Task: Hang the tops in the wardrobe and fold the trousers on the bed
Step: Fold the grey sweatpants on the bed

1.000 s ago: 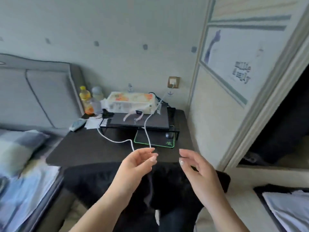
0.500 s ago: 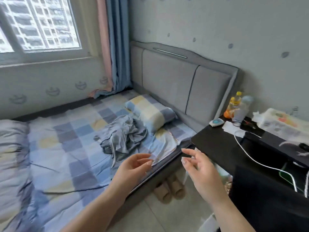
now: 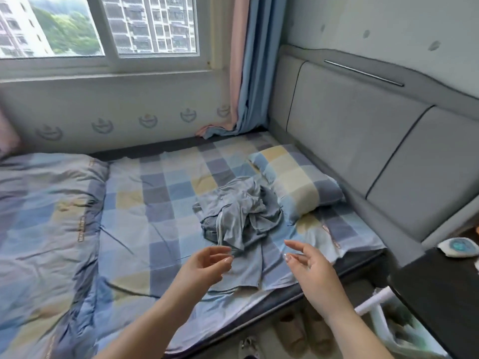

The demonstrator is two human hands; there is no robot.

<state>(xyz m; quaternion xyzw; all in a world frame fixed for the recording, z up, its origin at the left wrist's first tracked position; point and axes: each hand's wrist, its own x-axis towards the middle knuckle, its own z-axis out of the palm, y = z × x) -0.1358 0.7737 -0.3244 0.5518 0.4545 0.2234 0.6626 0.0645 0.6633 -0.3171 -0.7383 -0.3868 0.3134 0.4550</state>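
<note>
Swung left since a moment ago: desk now cut to a dark corner (image 3: 438, 294) at the right, bed (image 3: 155, 203) filling the view under the window (image 3: 103, 27). Both hands carried along, raised as before. Left hand (image 3: 204, 265) and right hand (image 3: 311, 265) hover above the near edge of the bed, palms turned toward each other, fingers loosely spread and relaxed, holding nothing.

Crumpled grey garment (image 3: 238, 216) lies in a heap on the checked sheet, just beside the pillow (image 3: 295, 182), beyond both hands and untouched. Drawstring hanging from the heap suggests trousers, though too bunched to be sure. Rolled duvet (image 3: 46, 203) lies at the left; headboard (image 3: 363, 125) at the right.

Judged progress: folding not yet begun, since the heap is still wadded. No tops visible here, and no wardrobe in view, so how much hanging is done cannot be told. Likely step in hand: reaching for the heap to shake it flat. Still ahead, by this view: spreading, aligning the legs, folding.
</note>
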